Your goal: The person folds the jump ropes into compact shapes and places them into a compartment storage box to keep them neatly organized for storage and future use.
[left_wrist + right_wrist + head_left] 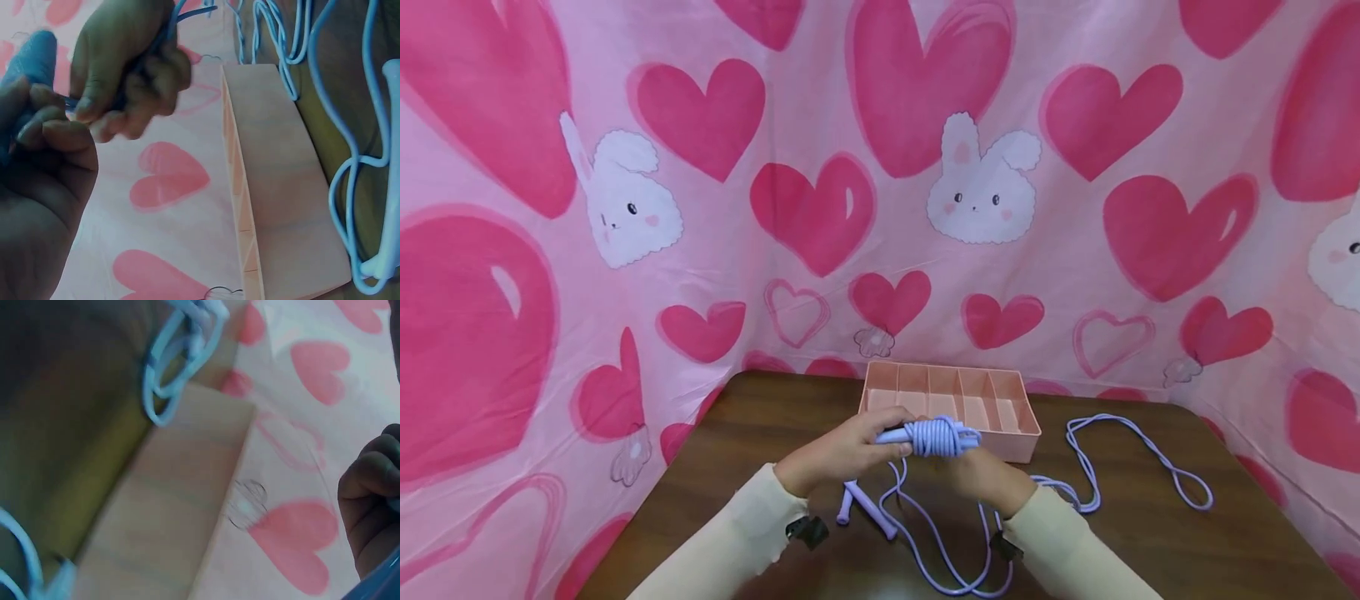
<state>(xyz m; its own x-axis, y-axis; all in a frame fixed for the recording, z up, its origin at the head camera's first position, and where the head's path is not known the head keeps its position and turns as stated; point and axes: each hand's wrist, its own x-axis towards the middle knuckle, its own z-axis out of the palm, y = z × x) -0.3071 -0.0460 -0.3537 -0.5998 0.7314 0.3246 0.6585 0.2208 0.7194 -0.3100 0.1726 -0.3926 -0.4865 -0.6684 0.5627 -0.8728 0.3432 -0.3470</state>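
A lavender-blue jump rope (934, 437) is bundled above the table, its cord wound in several tight turns around its handles. My left hand (848, 450) grips the handle ends on the left of the coil, thumb below and fingers above. My right hand (981, 475) is just beyond and below the coil, partly hidden by it in the head view. In the left wrist view, curled fingers of the right hand (128, 69) hold a strand of cord close to the left hand (44, 169).
A pink divided box (1026, 446) stands behind the hands on the brown table (760, 433). Two loose lavender handles (874, 510) lie below the left hand. Loose cord (925, 575) loops across the front, and another cord loop (1187, 492) lies at right. A heart-print cloth (1075, 275) hangs behind.
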